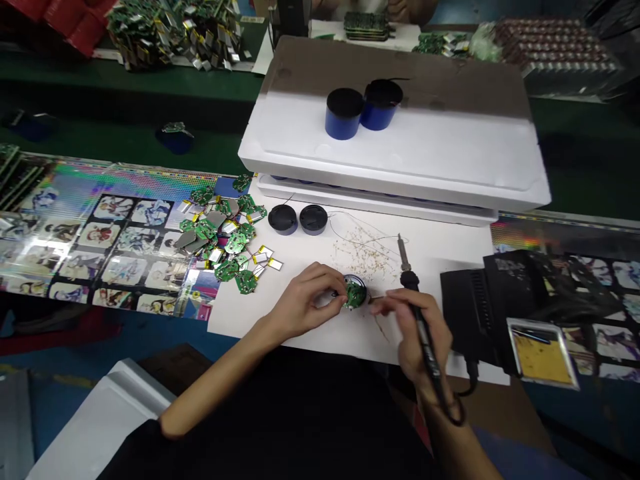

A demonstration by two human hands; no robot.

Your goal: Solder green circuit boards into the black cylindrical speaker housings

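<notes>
A round green circuit board (355,294) sits at a small cup-shaped housing (361,279) on the white work surface in front of me. My left hand (315,297) is closed, with thumb and forefinger pinched at the board's left edge. The fingertips hide exactly what they grip there. In my right hand (420,327) lies a black soldering iron (423,327), its metal tip pointing up and away from the board. The thumb and forefinger of that hand come close to the board's right side, near a thin wire-like piece (378,297).
Left lies a heap of circuit boards with battery cells (235,233). Two black-topped cups (313,219) stand behind my hands. A white foam tray (400,157) carries two blue cups (344,115). Right are a black soldering station (470,313) and a yellow sponge tray (544,357). Another person's hands show at the top.
</notes>
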